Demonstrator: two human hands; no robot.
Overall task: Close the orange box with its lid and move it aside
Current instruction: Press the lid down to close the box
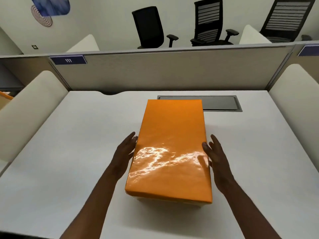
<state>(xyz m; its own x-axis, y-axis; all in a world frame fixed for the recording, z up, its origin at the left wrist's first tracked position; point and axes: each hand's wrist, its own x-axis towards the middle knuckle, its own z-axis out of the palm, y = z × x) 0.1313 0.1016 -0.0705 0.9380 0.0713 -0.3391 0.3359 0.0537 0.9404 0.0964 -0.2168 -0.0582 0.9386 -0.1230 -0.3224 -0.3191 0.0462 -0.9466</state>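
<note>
The orange box (172,145) stands in the middle of the white desk (72,152), its glossy orange lid covering the top. A thin strip of the box body shows under the lid's near edge. My left hand (125,152) lies flat against the lid's left side, fingers stretched forward. Along the right side rests my right hand (215,157), with the thumb on the lid's upper edge and the fingers spread. Both palms face the box. Whether they press it or only touch it cannot be told.
A grey cable hatch (222,103) is set into the desk just behind the box on the right. Grey partition walls (155,71) close the back, and white rounded dividers (31,107) stand at both sides. Black office chairs (150,26) stand beyond the partition.
</note>
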